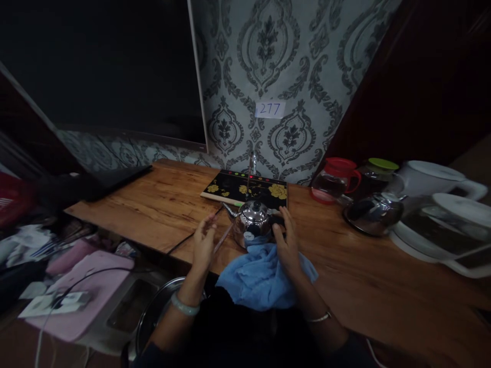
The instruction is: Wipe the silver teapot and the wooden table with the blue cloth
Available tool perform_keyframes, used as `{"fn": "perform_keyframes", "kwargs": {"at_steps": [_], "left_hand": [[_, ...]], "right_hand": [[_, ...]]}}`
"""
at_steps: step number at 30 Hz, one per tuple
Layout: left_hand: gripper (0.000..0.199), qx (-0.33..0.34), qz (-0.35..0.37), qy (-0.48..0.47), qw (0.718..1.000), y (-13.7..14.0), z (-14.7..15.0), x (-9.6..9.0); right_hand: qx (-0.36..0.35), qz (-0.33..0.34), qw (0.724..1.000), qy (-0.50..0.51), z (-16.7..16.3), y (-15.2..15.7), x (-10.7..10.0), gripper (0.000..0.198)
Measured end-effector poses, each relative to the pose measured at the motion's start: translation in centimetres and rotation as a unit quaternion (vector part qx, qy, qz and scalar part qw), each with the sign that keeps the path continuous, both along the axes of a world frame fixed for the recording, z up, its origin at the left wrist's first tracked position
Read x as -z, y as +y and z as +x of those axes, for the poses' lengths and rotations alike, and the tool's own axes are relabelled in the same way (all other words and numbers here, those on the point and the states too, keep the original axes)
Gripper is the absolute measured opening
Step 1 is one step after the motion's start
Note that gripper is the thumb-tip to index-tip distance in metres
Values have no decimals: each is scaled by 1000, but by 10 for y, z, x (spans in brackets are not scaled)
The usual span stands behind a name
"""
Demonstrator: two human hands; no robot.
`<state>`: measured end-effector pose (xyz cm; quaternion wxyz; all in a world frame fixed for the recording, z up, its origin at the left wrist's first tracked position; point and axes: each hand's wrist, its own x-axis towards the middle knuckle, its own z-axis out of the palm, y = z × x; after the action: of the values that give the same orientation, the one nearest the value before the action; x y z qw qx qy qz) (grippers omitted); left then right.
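A shiny steel kettle [253, 217] with a black lid knob stands on the wooden table in front of me, its spout pointing left. My right hand [287, 239] is at the black handle on the kettle's right side, thumb and fingers curled around it. On the left, my left hand [204, 240] hovers beside the spout with fingers bent and thumb apart, holding nothing that I can make out. A thin pale stick or tube [223, 238] shows between that hand and the kettle; whether they touch is unclear. A blue cloth [264, 278] lies bunched at the near table edge, against the kettle's front.
Behind the kettle is a black hob [230, 184] with gold flowers and a thin upright spout. Jugs stand at right: a red-lidded jug [333, 179], another steel kettle [374, 214], a large glass jug [448, 230]. A black cord [180, 244] crosses the table at left.
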<state>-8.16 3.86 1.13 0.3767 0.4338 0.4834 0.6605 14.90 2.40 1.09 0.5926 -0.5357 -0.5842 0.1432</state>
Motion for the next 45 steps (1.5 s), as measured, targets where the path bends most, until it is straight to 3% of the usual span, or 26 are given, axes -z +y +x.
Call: {"fn": "perform_keyframes", "kwargs": {"at_steps": [4, 8, 12, 18, 33, 41, 45], "left_hand": [[43, 29, 48, 145, 988, -6, 16, -11], [63, 58, 138, 353, 924, -1, 37, -24], [86, 72, 164, 458, 871, 15, 56, -32], [71, 76, 168, 532, 826, 24, 67, -36], [66, 66, 210, 507, 834, 6, 56, -26], [71, 10, 165, 437, 884, -20, 40, 17], [69, 4, 151, 419, 896, -24, 38, 34]], "right_hand": [[4, -31, 998, 55, 4, -2, 15, 61], [-2, -45, 995, 83, 6, -4, 23, 63], [-8, -38, 996, 80, 7, -4, 26, 62], [-2, -25, 995, 97, 8, 0, 34, 59], [1, -26, 994, 102, 9, 1, 38, 56], [10, -25, 994, 107, 10, 2, 41, 56], [7, -32, 994, 101, 11, 2, 39, 58]]}}
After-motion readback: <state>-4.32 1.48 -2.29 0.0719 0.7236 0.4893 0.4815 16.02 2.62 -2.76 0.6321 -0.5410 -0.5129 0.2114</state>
